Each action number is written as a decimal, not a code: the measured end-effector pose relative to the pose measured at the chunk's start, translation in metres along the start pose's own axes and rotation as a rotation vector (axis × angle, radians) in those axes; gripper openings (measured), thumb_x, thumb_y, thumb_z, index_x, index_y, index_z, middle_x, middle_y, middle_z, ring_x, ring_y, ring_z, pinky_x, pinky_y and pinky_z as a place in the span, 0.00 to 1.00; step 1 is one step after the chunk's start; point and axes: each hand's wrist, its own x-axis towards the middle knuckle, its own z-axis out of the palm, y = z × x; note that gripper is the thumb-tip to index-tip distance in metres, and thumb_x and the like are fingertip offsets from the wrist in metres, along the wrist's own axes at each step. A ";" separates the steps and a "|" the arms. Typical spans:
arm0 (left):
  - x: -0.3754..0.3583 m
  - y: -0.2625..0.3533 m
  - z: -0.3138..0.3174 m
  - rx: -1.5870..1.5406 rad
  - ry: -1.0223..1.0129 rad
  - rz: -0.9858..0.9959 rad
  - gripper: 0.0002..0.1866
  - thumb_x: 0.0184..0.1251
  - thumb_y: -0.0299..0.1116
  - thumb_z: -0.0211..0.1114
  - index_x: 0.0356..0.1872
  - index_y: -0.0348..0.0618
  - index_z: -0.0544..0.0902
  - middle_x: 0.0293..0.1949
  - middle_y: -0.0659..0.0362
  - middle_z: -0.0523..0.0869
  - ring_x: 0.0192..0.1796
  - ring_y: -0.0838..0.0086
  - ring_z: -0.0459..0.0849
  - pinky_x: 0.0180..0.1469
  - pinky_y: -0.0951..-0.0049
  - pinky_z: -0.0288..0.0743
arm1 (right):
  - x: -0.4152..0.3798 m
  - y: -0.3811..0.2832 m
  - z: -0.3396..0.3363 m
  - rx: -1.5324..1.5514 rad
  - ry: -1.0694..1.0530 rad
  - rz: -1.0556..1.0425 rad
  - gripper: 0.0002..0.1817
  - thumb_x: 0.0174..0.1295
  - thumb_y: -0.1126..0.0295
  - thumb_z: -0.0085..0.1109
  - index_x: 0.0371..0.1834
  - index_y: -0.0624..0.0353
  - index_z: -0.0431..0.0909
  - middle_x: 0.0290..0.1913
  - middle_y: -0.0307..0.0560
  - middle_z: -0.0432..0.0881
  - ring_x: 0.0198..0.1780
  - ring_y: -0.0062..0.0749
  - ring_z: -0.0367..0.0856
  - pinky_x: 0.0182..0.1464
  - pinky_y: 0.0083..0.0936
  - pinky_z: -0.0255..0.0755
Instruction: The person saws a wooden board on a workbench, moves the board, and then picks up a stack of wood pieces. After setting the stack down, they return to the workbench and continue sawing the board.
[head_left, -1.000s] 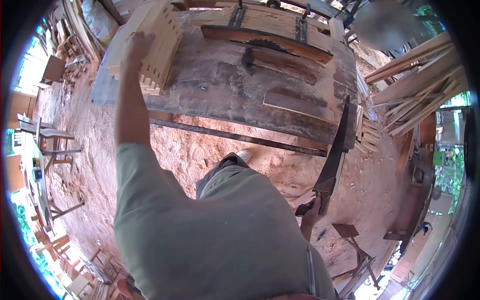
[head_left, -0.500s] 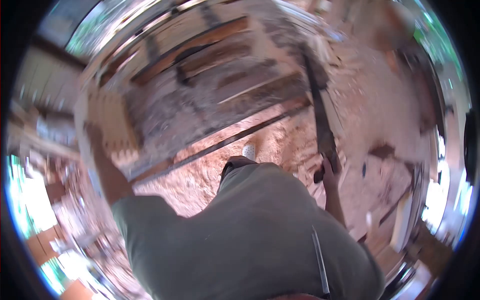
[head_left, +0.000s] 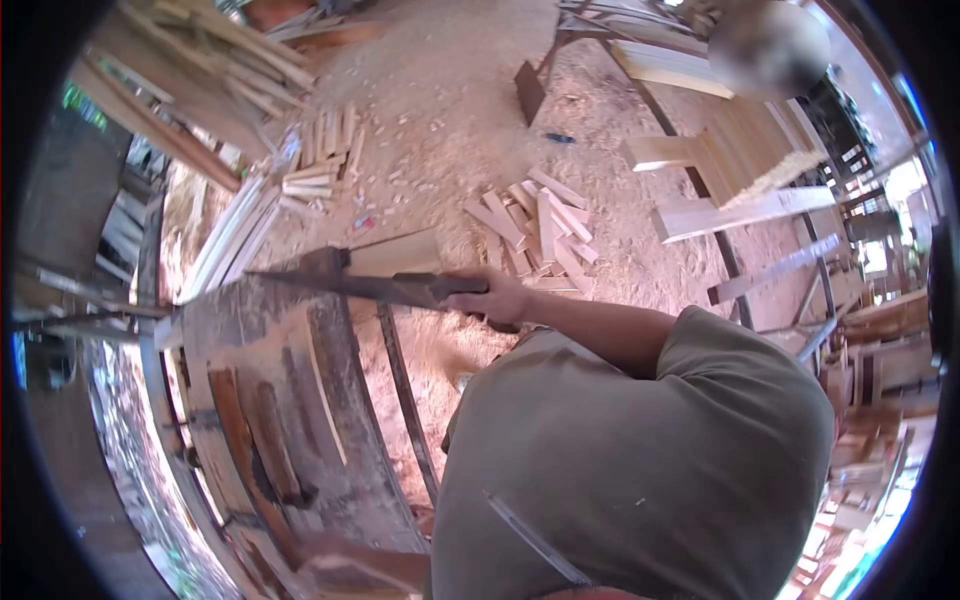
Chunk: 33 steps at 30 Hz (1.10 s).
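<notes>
My right hand [head_left: 490, 296] is wrapped round the handle of a handsaw [head_left: 385, 287]. The saw's blade points left over the far end of a worn wooden workbench [head_left: 385, 440]. My left hand [head_left: 335, 553], low in the view, is smeared by motion over the near part of the bench, and its fingers cannot be made out. Long wooden pieces [head_left: 270, 440] lie along the bench top. Just beyond the blade is a pale board [head_left: 405, 250] by the bench's far end.
Cut wooden blocks [head_left: 545, 225] are heaped on the dusty floor beyond my right hand. Stacked boards [head_left: 745, 150] rest on rails at the upper right. More strips [head_left: 235, 235] and short offcuts [head_left: 325, 145] lie at the upper left.
The view has swung to the right, so the bench now lies at the lower left. My left hand is away from the notched board it touched. The saw stays in my right hand.
</notes>
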 end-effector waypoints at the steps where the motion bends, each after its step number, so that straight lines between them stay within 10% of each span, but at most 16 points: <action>1: -0.025 0.030 0.015 -0.104 -0.158 0.037 0.17 0.70 0.42 0.64 0.47 0.37 0.85 0.42 0.49 0.90 0.39 0.54 0.89 0.40 0.57 0.82 | 0.001 0.001 0.005 0.087 -0.018 -0.014 0.28 0.67 0.58 0.66 0.69 0.55 0.74 0.32 0.35 0.81 0.28 0.17 0.76 0.30 0.20 0.73; 4: -0.110 0.116 0.090 -0.549 -0.705 0.431 0.12 0.72 0.26 0.59 0.50 0.33 0.85 0.45 0.48 0.89 0.46 0.58 0.88 0.51 0.62 0.82 | -0.004 -0.012 0.014 0.110 -0.020 0.026 0.28 0.71 0.57 0.62 0.70 0.58 0.72 0.33 0.39 0.81 0.30 0.20 0.78 0.31 0.21 0.74; 8: -0.179 0.263 0.036 -0.673 -1.595 0.674 0.23 0.69 0.41 0.68 0.60 0.39 0.81 0.50 0.46 0.87 0.54 0.60 0.86 0.56 0.65 0.77 | -0.015 -0.037 0.026 0.410 -0.004 -0.014 0.26 0.77 0.58 0.53 0.72 0.59 0.68 0.42 0.41 0.82 0.37 0.23 0.80 0.39 0.23 0.77; 16: -0.206 0.325 0.023 -0.868 -1.570 0.806 0.16 0.54 0.30 0.77 0.40 0.36 0.81 0.34 0.62 0.86 0.36 0.80 0.82 0.40 0.75 0.76 | 0.000 -0.039 0.032 0.537 0.020 -0.235 0.32 0.75 0.60 0.56 0.77 0.61 0.61 0.59 0.43 0.78 0.59 0.29 0.76 0.65 0.30 0.69; 21: -0.225 0.338 0.026 -0.847 -1.366 0.724 0.09 0.50 0.29 0.69 0.29 0.37 0.79 0.22 0.53 0.81 0.26 0.66 0.82 0.32 0.63 0.75 | 0.006 -0.078 -0.013 -0.586 0.185 0.044 0.41 0.63 0.62 0.69 0.76 0.60 0.59 0.63 0.53 0.75 0.61 0.39 0.74 0.61 0.33 0.72; 22: -0.221 0.342 0.021 -0.768 -1.402 0.652 0.10 0.49 0.31 0.69 0.28 0.36 0.80 0.23 0.50 0.82 0.27 0.62 0.83 0.33 0.61 0.76 | 0.012 -0.068 -0.024 -0.590 0.271 -0.309 0.42 0.63 0.64 0.68 0.77 0.61 0.57 0.64 0.55 0.74 0.62 0.39 0.74 0.62 0.34 0.71; 25: -0.229 0.326 0.034 -0.628 -1.249 0.665 0.15 0.44 0.38 0.70 0.27 0.35 0.82 0.25 0.43 0.83 0.30 0.50 0.84 0.36 0.56 0.76 | 0.003 -0.141 -0.041 -0.111 -0.090 -0.431 0.40 0.58 0.64 0.69 0.72 0.68 0.63 0.56 0.52 0.78 0.56 0.38 0.78 0.56 0.34 0.72; 29: -0.230 0.327 0.012 -0.512 -1.246 0.498 0.16 0.42 0.39 0.69 0.28 0.36 0.84 0.28 0.43 0.84 0.35 0.48 0.85 0.40 0.53 0.78 | -0.009 -0.228 -0.040 0.109 -0.724 -0.955 0.29 0.59 0.64 0.70 0.64 0.53 0.74 0.38 0.51 0.84 0.36 0.39 0.84 0.45 0.41 0.78; 33: -0.254 0.327 0.010 -0.479 -1.182 0.469 0.15 0.42 0.39 0.69 0.27 0.38 0.84 0.31 0.45 0.86 0.38 0.49 0.86 0.43 0.54 0.79 | -0.008 -0.272 -0.035 0.458 -1.350 -0.876 0.17 0.57 0.69 0.72 0.50 0.50 0.81 0.35 0.49 0.85 0.29 0.38 0.82 0.38 0.38 0.78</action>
